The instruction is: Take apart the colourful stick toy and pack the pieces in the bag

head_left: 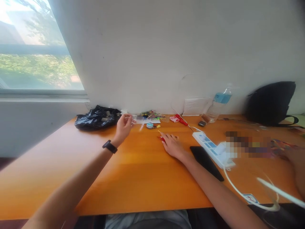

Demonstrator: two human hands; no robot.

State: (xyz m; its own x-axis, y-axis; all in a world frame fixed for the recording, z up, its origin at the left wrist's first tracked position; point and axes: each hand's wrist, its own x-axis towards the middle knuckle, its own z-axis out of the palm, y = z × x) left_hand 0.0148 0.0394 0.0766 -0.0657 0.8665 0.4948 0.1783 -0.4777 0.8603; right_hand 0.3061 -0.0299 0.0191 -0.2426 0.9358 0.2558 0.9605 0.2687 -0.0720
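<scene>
My left hand point(124, 126) is raised just above the orange desk point(133, 171), its fingers curled toward a white sheet point(146, 121) that carries a heap of small coloured bits point(149, 114). It wears a black wristband point(110, 146). Whether those fingers pinch anything is blurred. My right hand point(172, 144) lies flat on the desk, fingers stretched over a small red object point(162, 138). A small round blue-and-white thing point(150, 125) sits between the two hands.
A black plastic bag point(96, 117) lies at the back left. A white power strip point(212, 149) with its cable and a black phone point(206, 161) sit right of my right hand. A water bottle point(218, 105), a black backpack point(271, 102) and another person's hand point(296, 162) are further right.
</scene>
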